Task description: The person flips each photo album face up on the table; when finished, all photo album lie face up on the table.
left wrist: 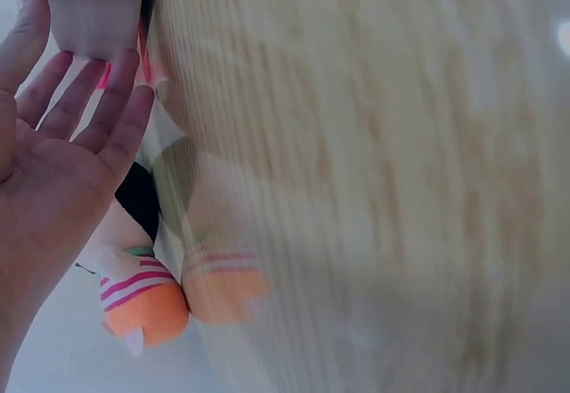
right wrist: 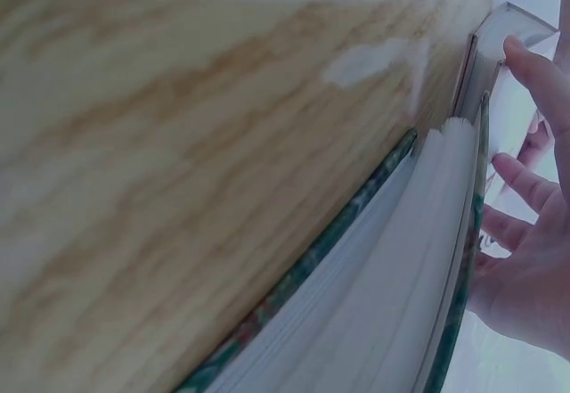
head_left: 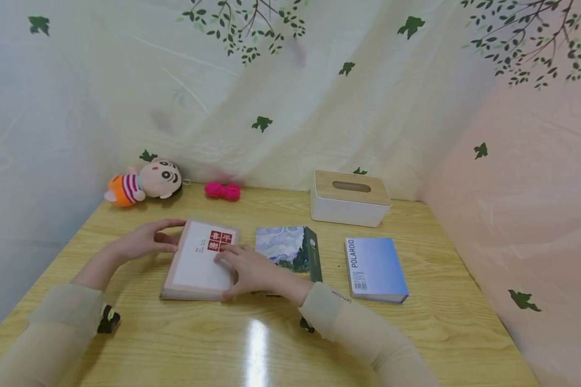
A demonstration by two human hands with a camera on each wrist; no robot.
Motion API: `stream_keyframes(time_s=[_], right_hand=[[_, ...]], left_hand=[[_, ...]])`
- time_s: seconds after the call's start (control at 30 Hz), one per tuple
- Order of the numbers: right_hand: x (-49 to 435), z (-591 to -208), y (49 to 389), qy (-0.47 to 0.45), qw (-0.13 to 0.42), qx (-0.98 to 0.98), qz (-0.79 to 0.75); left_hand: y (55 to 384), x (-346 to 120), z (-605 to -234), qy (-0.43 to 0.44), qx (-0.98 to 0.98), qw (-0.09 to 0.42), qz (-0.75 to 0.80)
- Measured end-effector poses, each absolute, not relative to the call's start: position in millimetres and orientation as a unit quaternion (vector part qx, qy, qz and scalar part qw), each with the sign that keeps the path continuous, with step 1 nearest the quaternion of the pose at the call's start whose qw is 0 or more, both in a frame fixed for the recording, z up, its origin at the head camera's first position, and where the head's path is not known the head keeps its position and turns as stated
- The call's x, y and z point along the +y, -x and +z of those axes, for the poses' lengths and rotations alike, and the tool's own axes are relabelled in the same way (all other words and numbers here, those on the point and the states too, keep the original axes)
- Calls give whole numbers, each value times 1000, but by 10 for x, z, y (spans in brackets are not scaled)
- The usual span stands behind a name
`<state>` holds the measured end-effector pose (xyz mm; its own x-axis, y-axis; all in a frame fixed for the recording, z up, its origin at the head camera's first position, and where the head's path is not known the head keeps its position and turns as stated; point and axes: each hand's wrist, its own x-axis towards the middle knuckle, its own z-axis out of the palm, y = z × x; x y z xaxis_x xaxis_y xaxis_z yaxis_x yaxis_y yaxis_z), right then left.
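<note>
A thick book with a white cover and red square characters (head_left: pixel 193 263) lies on the left part of the table. At its left edge is my left hand (head_left: pixel 142 242), thumb and fingers spread apart. In the left wrist view the palm is bare and the extended fingertips are right at the book's pale side (left wrist: pixel 93 10). My right hand (head_left: pixel 252 271) reaches over the book's right side, with the thumb by the near right corner and the fingers spread over the cover. Under the right wrist lies a book with a landscape painting cover (head_left: pixel 281 244), partly hidden; its pages (right wrist: pixel 419 206) show in the right wrist view.
A blue POLAROID book (head_left: pixel 375 269) lies to the right. Behind stand a white tissue box with a wooden lid (head_left: pixel 351 196), a pink peanut-shaped item (head_left: pixel 222 191) and a plush doll in orange shorts (head_left: pixel 145 183). A leaf-printed curtain (head_left: pixel 290 107) encloses the table.
</note>
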<state>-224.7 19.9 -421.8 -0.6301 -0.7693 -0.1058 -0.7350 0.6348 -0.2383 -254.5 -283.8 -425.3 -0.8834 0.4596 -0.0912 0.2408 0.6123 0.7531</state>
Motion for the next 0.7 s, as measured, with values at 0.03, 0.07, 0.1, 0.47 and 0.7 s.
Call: stream_keyframes(time_s=[0.03,0.07,0.1,0.47,0.7], right_hand=[[204,-4213,2252,418,101,899,-86],[209,-4209,2258,417,103,899,-86],[213,-4207,2265,417,104,899,-85],[284,-4178,2228,433,109,890,-92],[416,-4025,2144,432,103,888,-116]], left_hand=[[2552,-2831,-4255,-198,887,138,394],[2559,-2825,-4257,-200,888,136,392],[2564,-2817,-4256,-200,888,136,391],[2535,-2856,-4114,-207,908,116,346],[2452,-2917,-4026,-192,931,106,293]])
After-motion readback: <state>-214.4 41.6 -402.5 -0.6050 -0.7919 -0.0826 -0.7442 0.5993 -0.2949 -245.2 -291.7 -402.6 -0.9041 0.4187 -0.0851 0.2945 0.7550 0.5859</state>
